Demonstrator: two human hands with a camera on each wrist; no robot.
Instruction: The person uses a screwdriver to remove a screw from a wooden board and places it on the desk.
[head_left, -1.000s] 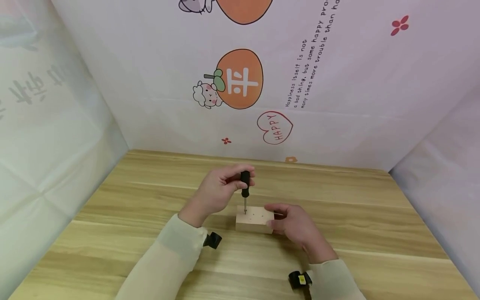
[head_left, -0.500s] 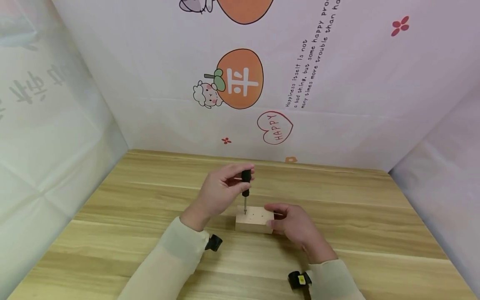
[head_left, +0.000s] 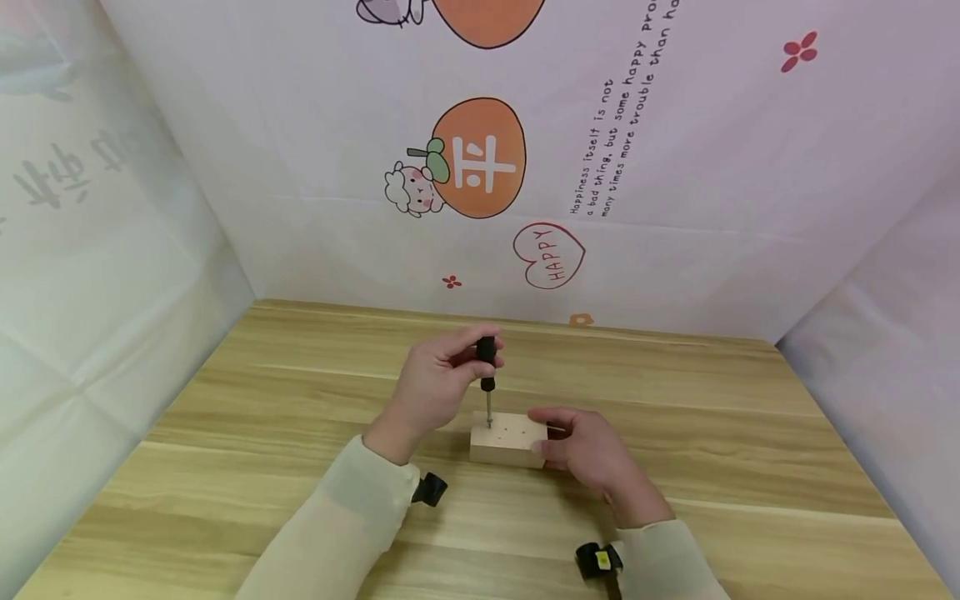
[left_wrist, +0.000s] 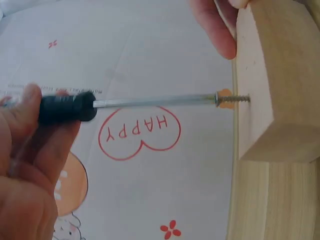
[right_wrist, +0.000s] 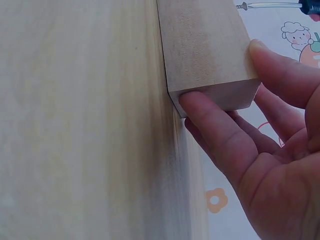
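Note:
My left hand point(head_left: 432, 385) grips the black handle of a screwdriver point(head_left: 487, 354), which stands nearly upright over a pale wooden block point(head_left: 501, 454). In the left wrist view the screwdriver's shaft point(left_wrist: 155, 101) meets the head of a screw point(left_wrist: 232, 99), whose tip is in the block's top face with much of its thread showing. My right hand point(head_left: 588, 450) holds the block's right end, thumb and fingers around it; the right wrist view shows a finger pressed against the end face. Several small holes dot the top of the block.
The block lies on a wood-grain table point(head_left: 712, 433). Behind it rises a white printed backdrop point(head_left: 675, 258), with white sheeting point(head_left: 112, 333) at the left side too. A black wrist camera point(head_left: 429, 490) sits by the left cuff, another camera point(head_left: 597, 560) by the right.
My left fingers shift slightly on the screwdriver handle, and the left wrist moves a little. The right hand and block keep their place.

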